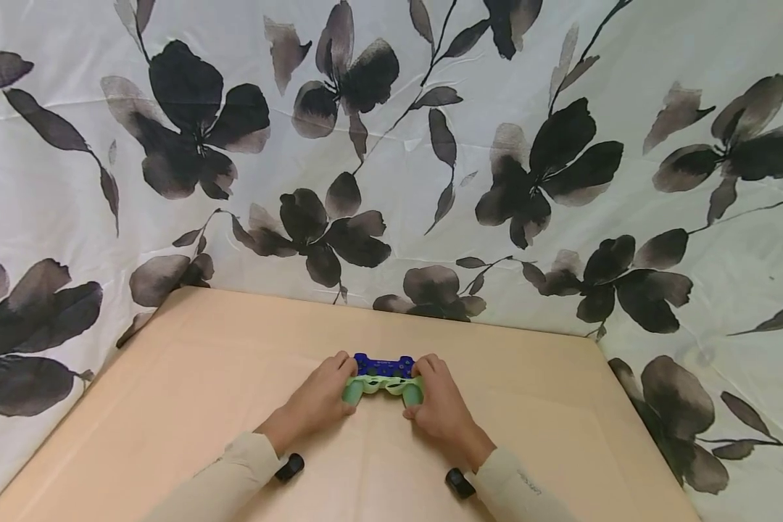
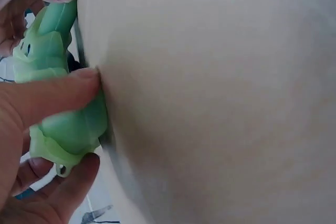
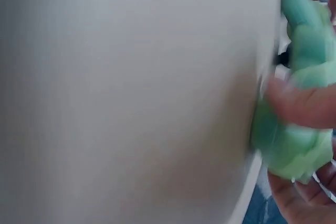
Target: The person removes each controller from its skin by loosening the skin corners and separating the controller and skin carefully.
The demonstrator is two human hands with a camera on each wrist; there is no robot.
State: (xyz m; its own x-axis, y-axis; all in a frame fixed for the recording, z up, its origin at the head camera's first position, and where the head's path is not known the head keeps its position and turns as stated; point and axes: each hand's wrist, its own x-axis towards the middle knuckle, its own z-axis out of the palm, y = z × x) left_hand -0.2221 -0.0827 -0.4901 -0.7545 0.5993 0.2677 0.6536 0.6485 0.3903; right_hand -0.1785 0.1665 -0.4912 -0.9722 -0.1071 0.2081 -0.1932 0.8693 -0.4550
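A blue game controller (image 1: 383, 365) faces away from me, its near half covered by a light green, rubbery-looking sleeve (image 1: 385, 383). My left hand (image 1: 326, 388) grips the left end, thumb on the near handle and fingers around the far side. On the right end my right hand (image 1: 440, 397) holds it the same way. In the left wrist view the green sleeve (image 2: 76, 127) wraps the handle, with a small loop (image 2: 62, 170) at its edge by my fingertips. The right wrist view shows the sleeve (image 3: 310, 45) blurred, with the right thumb (image 3: 299, 103) across it.
The controller is close over a tan tabletop (image 1: 235, 348). A white cloth with dark flowers (image 1: 431, 174) hangs behind the table and along its sides. Small black devices (image 1: 290, 467) sit at both wrists, by the light sleeves (image 1: 215, 482) of the person.
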